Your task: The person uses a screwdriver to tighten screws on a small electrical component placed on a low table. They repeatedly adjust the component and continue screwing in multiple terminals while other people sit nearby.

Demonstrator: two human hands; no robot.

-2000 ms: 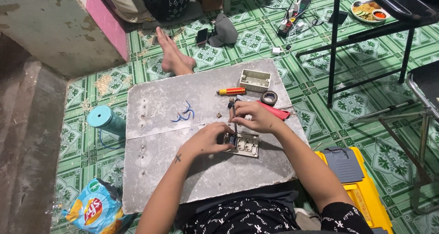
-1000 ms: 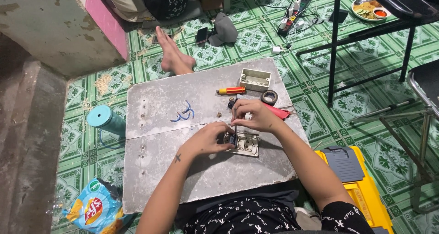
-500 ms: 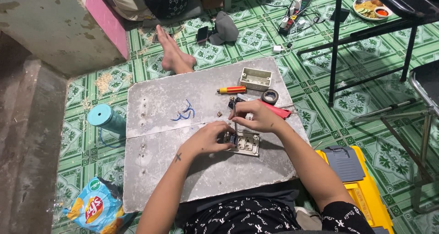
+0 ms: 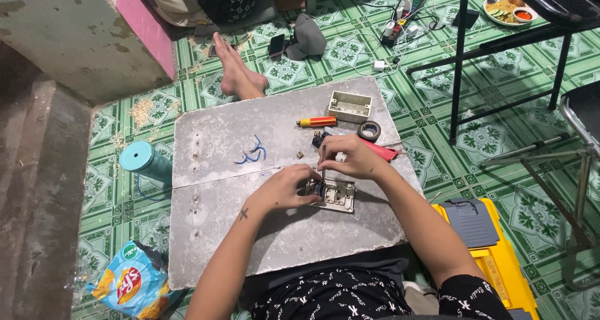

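Both hands are busy: the left hand (image 4: 284, 189) grips the switch plate (image 4: 334, 195) on the grey board (image 4: 212, 232) while the right hand (image 4: 350, 157) pinches a screwdriver (image 4: 323, 173) upright into it, so screwing looks unfinished, with the empty box (image 4: 349, 105) beyond the right hand.

Board (image 4: 212, 232): left and near parts open. Blue wires (image 4: 252, 151) lie mid-left. Screwdriver (image 4: 317, 121), box (image 4: 349, 106) and tape (image 4: 369, 130) crowd the far right corner.
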